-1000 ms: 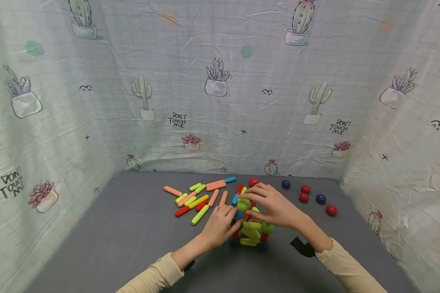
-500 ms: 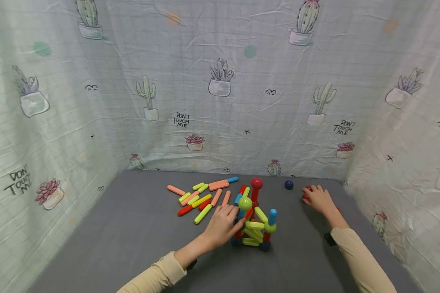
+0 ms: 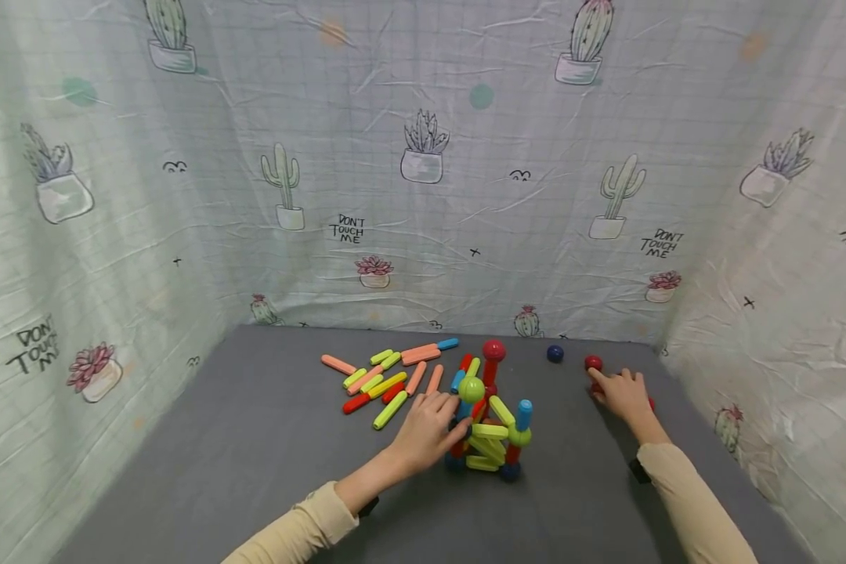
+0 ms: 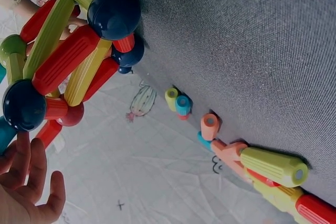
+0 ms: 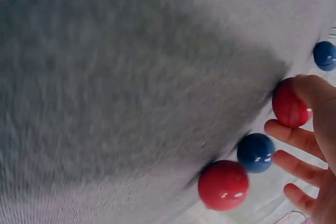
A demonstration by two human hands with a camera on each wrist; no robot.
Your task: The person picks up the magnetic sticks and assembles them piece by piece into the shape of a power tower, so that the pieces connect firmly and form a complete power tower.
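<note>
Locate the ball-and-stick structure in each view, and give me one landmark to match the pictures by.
Head: the ball-and-stick structure stands right of centre in the lower half, with the left hand against its left side.
Left wrist: the ball-and-stick structure takes up the upper left, mostly above the left hand.
Right wrist: not in it.
Shared landmark: the gray tabletop, visible in all three views.

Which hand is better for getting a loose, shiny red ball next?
Probably the right hand: its fingers touch a shiny red ball, with a shiny blue ball nearby. The left hand is farther off, holding the colourful stick-and-ball tower.
</note>
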